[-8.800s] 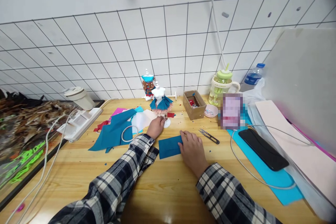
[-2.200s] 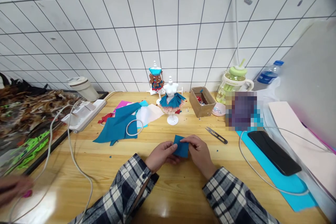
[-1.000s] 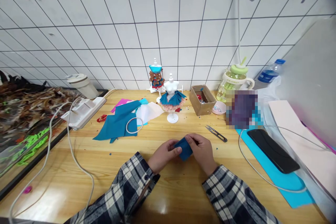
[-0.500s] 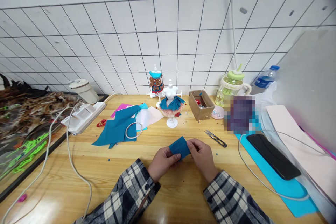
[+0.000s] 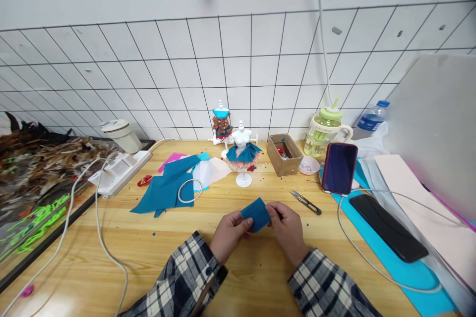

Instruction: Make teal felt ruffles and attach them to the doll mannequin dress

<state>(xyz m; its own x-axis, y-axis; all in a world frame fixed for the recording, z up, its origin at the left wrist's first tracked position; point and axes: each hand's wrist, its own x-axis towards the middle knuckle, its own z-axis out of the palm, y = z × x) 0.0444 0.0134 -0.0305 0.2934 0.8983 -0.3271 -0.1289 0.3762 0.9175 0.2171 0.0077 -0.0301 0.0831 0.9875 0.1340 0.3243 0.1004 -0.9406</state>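
A small folded piece of teal fabric [image 5: 256, 214] is held between both hands above the table. My left hand [image 5: 230, 230] grips its left side, thumb on top. At its right edge, my right hand [image 5: 286, 225] pinches the cloth between thumb and fingers. Beyond the hands stands a white mini dress form [image 5: 242, 137] wearing a teal and pink skirt [image 5: 242, 155]. Larger teal fabric pieces [image 5: 169, 188] lie to the left, with a white ring [image 5: 190, 191] on them. Thread snips [image 5: 305, 202] rest to the right of my right hand.
A second dressed form [image 5: 221, 124] stands behind. At the back right are a cardboard box [image 5: 284, 161], a pink dish [image 5: 308, 165], a drink jug [image 5: 323, 131] and an upright phone [image 5: 339, 168]. A power strip [image 5: 119, 171] and cables lie left, feathers [image 5: 48, 153] beyond them.
The camera view has tilted up slightly, so everything sits lower in the picture. Both hands still hold the teal fabric, which has shifted very little. The blurred patch over the phone is gone.
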